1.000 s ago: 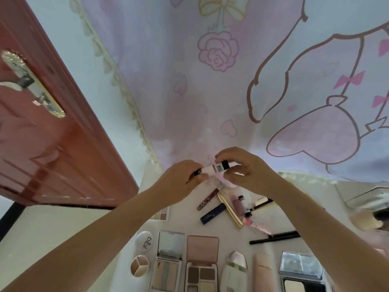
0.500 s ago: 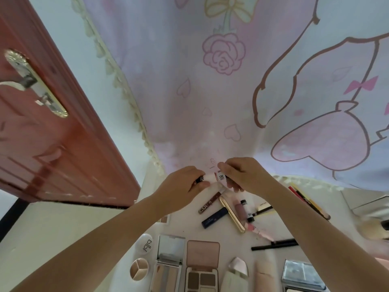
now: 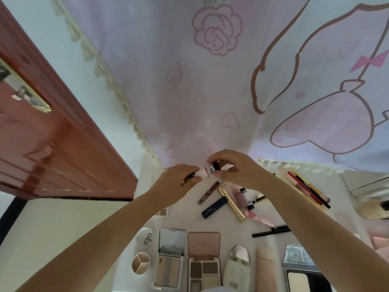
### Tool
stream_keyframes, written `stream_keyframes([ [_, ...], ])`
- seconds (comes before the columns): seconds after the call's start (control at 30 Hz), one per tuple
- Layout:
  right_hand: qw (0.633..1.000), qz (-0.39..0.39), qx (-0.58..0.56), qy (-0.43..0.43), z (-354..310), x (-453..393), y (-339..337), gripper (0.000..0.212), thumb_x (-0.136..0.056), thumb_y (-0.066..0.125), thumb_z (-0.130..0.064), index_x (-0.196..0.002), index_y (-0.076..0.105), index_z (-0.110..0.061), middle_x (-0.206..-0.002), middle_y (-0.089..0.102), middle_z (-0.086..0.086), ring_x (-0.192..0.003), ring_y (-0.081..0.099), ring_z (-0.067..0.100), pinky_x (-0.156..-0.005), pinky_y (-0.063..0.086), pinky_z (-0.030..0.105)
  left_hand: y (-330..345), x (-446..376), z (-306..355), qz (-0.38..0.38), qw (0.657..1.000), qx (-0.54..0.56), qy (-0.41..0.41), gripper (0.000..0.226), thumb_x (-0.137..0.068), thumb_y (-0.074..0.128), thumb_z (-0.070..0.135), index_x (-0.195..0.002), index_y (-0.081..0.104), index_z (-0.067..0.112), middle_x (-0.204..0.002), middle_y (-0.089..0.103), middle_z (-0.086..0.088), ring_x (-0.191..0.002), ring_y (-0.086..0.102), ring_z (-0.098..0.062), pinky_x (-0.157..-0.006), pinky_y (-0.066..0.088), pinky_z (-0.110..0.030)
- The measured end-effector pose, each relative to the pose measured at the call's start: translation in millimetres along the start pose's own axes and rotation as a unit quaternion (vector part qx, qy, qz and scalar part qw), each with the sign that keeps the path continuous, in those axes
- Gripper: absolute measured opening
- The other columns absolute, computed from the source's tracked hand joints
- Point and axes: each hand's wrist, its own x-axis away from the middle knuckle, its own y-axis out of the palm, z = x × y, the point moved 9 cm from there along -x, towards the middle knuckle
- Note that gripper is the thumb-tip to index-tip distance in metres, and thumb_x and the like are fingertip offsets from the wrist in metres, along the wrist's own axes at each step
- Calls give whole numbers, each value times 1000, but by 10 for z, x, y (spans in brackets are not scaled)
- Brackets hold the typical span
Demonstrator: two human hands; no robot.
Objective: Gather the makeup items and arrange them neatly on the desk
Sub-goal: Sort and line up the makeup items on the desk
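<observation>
- While both hands meet at the far edge of the desk, the left hand pinches the near-left end of a small white tube with a dark cap at each end, fingers curled round it.
- The right hand pinches the far-right end of the same tube, thumb below and fingertips over the dark cap.
- The tube's long axis runs from lower left to upper right, slightly tilted, and it is held off the desk in front of a pink cartoon curtain; neither hand is clearly nearer, each holds one end.
- Just below the hands lies a loose cluster of stick items at mixed angles: a brown lip gloss, a navy tube, a gold stick and a pink bottle.
- Right of these, several pencils lie side by side, and a black pencil lies apart, nearer the person.
- Nearest the person, a row already looks tidy: a round white compact, an open three-part pot, two open palettes and a beige tube.
- Judging from this, the held tube wants a place among the sticks directly beneath it, so the coming move is downward and toward the person, with the tube turned to match its neighbours.
</observation>
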Motion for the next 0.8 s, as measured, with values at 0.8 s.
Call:
stream_keyframes([
  [0.8, 937, 5, 317, 149, 1489, 116, 912, 32, -94, 38, -26, -120, 55, -17, -122, 54, 2, -111, 47, 23, -95, 36, 32, 1152, 9, -1269, 129, 933, 109, -319, 23, -94, 47, 19, -109, 55, 4, -103, 56, -11, -82, 50, -18, -70, 36, -24],
])
